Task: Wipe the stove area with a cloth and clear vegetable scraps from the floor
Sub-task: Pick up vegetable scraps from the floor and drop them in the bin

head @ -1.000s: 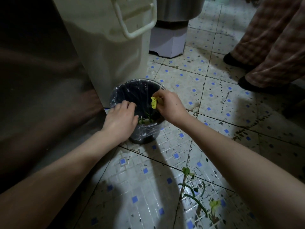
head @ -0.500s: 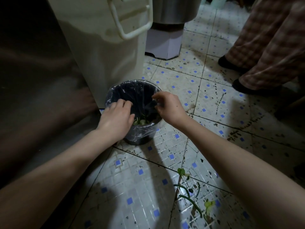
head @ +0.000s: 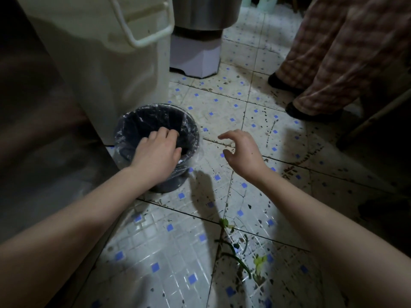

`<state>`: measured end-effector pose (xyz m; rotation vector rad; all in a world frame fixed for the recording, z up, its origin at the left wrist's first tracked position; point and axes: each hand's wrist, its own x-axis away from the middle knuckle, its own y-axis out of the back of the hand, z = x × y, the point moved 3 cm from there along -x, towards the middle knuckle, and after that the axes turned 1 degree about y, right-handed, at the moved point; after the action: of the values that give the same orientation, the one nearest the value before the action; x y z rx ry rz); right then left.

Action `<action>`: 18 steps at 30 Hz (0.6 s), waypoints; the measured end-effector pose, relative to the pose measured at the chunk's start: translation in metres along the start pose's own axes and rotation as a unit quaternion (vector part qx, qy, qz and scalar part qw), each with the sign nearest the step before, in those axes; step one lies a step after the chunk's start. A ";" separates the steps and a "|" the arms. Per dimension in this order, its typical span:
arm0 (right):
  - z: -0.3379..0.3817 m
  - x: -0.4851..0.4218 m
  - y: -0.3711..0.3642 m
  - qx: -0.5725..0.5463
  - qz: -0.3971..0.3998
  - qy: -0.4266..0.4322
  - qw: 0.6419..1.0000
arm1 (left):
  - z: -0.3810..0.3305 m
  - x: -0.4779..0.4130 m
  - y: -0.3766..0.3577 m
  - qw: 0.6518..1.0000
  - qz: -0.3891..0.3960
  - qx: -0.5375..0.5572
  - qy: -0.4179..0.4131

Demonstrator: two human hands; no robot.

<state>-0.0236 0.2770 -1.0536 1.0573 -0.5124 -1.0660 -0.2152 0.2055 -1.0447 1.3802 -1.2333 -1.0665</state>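
A small dark waste bin point(head: 188, 127) lined with a clear plastic bag stands on the tiled floor. My left hand point(head: 155, 152) rests over its near rim, fingers curled over the edge into the bin. To the right of the bin my right hand point(head: 242, 152) hovers above the floor, fingers apart and holding nothing. Green vegetable scraps point(head: 241, 256), stems and a few pale leaves, lie on the tiles near the bottom of the view, between my forearms. The bin's contents are hidden by my left hand.
A tall cream plastic bin point(head: 106, 54) with a handle stands right behind the waste bin. A metal vessel on a white base point(head: 195, 56) is beyond it. A person in checked trousers and dark shoes point(head: 311, 112) stands at the upper right. A dark cabinet front fills the left.
My right hand dropped the yellow-green scrap into the bin, then drew back to the right and opened. My left hand stayed on the bin's rim.
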 end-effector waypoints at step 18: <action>-0.084 0.124 -0.014 -0.012 0.049 -0.143 0.988 | -0.089 0.024 -0.060 0.976 0.039 -0.033 -0.213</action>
<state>0.0896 0.2028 -1.1197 0.8524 -0.7717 -1.1400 -0.1163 0.1923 -1.0904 1.0727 -1.5281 -1.3819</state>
